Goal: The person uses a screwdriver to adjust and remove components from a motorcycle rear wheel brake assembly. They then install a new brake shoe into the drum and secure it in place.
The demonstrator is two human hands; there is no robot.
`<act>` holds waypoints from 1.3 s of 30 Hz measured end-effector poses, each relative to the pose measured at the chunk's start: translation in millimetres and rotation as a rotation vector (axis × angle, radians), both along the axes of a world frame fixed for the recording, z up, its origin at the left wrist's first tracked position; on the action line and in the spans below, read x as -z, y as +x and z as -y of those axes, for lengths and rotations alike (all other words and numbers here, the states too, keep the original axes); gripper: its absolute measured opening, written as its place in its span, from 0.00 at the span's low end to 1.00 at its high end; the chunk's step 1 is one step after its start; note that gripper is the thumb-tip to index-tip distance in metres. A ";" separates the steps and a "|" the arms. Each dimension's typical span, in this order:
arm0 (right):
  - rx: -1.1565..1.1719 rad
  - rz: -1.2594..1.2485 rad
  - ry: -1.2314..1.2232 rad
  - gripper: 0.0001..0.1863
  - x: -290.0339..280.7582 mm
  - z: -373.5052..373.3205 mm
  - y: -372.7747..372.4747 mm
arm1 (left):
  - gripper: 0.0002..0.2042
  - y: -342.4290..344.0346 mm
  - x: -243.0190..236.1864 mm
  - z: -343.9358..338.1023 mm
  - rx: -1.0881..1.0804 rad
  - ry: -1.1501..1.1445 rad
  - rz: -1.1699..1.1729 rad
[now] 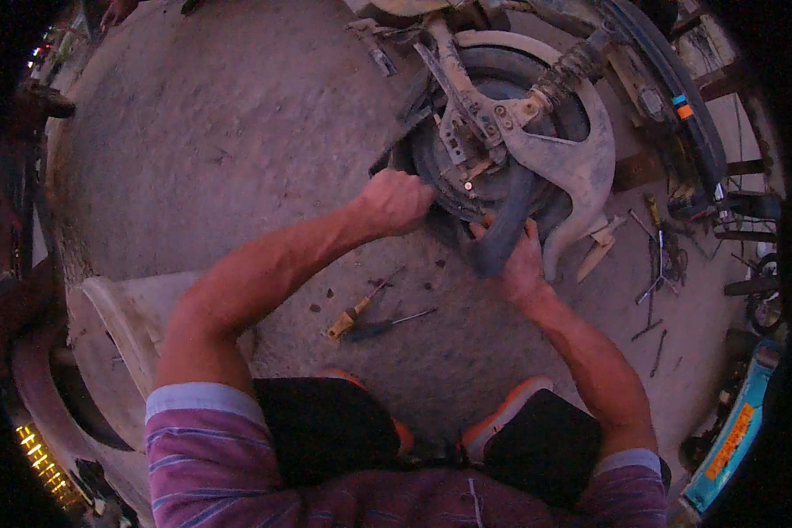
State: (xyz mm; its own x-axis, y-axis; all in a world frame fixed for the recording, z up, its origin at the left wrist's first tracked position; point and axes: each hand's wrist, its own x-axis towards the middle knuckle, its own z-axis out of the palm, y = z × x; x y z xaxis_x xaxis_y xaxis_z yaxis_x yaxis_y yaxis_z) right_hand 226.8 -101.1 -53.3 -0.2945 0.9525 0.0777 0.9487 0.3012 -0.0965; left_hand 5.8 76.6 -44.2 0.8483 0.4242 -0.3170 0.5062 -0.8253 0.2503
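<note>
A motorcycle's dusty rear wheel [427, 163] is in front of me, still mounted in its swingarm [576, 167]. My left hand [398, 202] is closed in a fist at the tyre's near left edge; what lies inside the fist is hidden. A slack black inner tube [510, 216] hangs out of the wheel's near side. Behind its lower end is my right hand [523, 260], closed around it, with fingertips showing on the tube's left. A yellow-handled screwdriver [350, 319] lies on the ground below my left hand, beside a dark-handled screwdriver [387, 326].
A coil-spring shock absorber [565, 81] rises above the wheel. Several hand tools, among them a three-armed wrench [656, 280], lie on the ground at right. A pale curved panel [119, 321] stands at left. A turquoise part [735, 427] is at the lower right.
</note>
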 end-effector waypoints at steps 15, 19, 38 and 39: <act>0.181 -0.353 -0.002 0.21 51.0 3.7 -24.6 | 0.11 -13.3 -14.0 8.4 -0.105 0.040 0.015; 0.296 -0.950 -0.200 0.21 77.7 -3.2 -40.1 | 0.09 -32.5 -8.2 16.2 0.094 0.269 0.365; 0.919 -1.701 -0.711 0.22 134.7 28.9 -62.3 | 0.19 -40.6 23.6 33.8 0.074 0.015 0.476; 0.785 -1.663 -0.470 0.24 150.2 20.8 -69.2 | 0.21 -36.0 23.7 33.7 0.073 0.025 0.476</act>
State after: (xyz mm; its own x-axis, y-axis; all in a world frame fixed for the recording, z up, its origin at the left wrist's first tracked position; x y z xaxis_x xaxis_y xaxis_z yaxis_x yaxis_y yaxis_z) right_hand 157.6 -121.9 -203.5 0.2459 0.8407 -0.4825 -0.2899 -0.4113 -0.8642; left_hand -30.3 42.8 -68.0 0.9245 0.3607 0.1234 0.2808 -0.8632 0.4197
